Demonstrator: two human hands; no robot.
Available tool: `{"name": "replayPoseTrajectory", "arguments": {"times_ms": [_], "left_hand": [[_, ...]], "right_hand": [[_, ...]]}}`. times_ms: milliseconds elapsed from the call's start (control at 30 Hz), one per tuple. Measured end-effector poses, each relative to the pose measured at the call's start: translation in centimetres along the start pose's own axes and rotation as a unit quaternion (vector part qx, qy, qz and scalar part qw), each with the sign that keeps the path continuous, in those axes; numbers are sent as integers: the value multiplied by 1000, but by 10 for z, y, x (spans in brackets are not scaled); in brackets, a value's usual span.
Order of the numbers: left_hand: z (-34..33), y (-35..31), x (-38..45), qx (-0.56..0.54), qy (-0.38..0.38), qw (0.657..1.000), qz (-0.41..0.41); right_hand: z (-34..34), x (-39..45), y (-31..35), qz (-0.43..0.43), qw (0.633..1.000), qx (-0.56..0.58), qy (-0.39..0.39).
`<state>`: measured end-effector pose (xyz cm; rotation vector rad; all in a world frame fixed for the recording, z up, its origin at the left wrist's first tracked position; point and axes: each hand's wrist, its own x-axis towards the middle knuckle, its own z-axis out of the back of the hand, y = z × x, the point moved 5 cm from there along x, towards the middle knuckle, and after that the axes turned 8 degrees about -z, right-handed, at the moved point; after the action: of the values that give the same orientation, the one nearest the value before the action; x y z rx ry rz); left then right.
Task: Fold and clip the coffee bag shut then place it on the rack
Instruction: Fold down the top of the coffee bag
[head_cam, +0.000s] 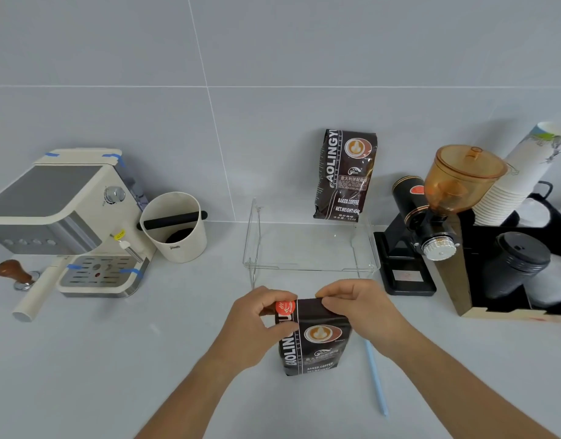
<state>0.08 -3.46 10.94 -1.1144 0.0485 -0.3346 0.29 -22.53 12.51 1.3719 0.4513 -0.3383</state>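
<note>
A dark brown coffee bag (317,340) stands upright on the counter just in front of me, its top folded over. My left hand (260,321) pinches the bag's upper left corner, by a red round sticker (284,307). My right hand (364,308) grips the folded top edge on the right. A long pale blue clip bar (376,378) lies on the counter to the right of the bag, untouched. The clear acrylic rack (310,267) stands behind the bag. A second, identical coffee bag (345,175) stands on the rack's back right, against the wall.
A cream espresso machine (73,217) with a wooden-handled tamper (16,274) sits at the left, a cream knock box (174,229) beside it. A black grinder with an amber hopper (437,217) and a black organiser with paper cups and lids (519,248) stand at the right.
</note>
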Motion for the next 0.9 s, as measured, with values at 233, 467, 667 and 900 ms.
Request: {"name": "replayPoseTrajectory", "arguments": {"times_ms": [233,467,667,900], "left_hand": [[-5,-5,0,143,50,986,-69],[-9,-6,-2,137,68,984,-95],[-2,-4,1,47,-6,998,-31],[-5,-9,11,76,35,995,-54]], "right_hand": [[4,3,-6,-30,979,-116,167],[3,-2,-7,149,924,-345,73],[16,-6,-14,198,942,-269,-18],[18,-6,-13,290,900,-326,3]]}}
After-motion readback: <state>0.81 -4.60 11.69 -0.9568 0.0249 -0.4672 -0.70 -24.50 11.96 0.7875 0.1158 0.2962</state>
